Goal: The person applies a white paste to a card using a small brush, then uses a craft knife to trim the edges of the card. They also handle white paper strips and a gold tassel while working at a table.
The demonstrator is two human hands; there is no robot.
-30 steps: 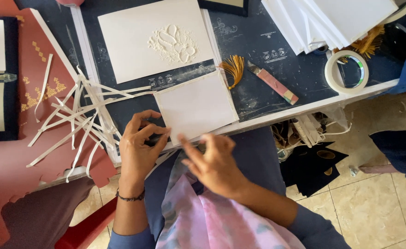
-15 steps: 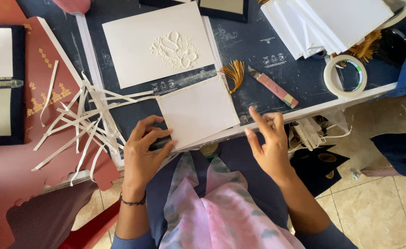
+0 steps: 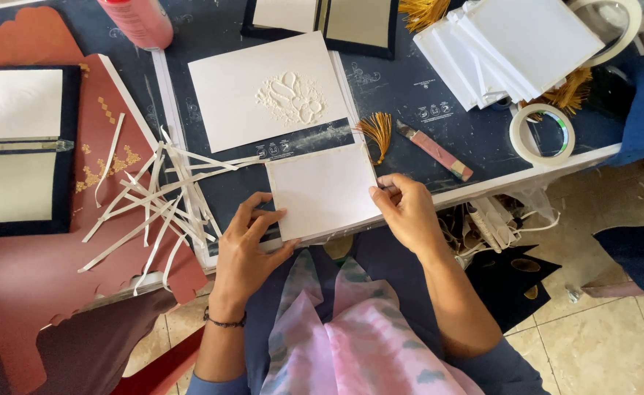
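A white folded card (image 3: 323,190) lies at the near edge of the dark cutting mat (image 3: 417,102). My left hand (image 3: 247,245) rests on its left edge, fingers pressing the card down. My right hand (image 3: 408,212) grips its right edge, thumb and fingers pinched on the card's border. A golden tassel (image 3: 377,132) hangs just above the card's upper right corner. Behind the card lies a white sheet with an embossed flower relief (image 3: 270,91).
Several white paper strips (image 3: 157,197) are scattered at the left. A pink-handled cutter (image 3: 439,152) and a tape roll (image 3: 543,133) lie to the right. A stack of white cards (image 3: 516,44) sits at back right, a pink bottle (image 3: 137,20) at back left, dark folders (image 3: 18,150) far left.
My right hand has moved from below the table edge up to the card's right side and taken hold of it. The left hand stayed on the left edge. The view shifted slightly.
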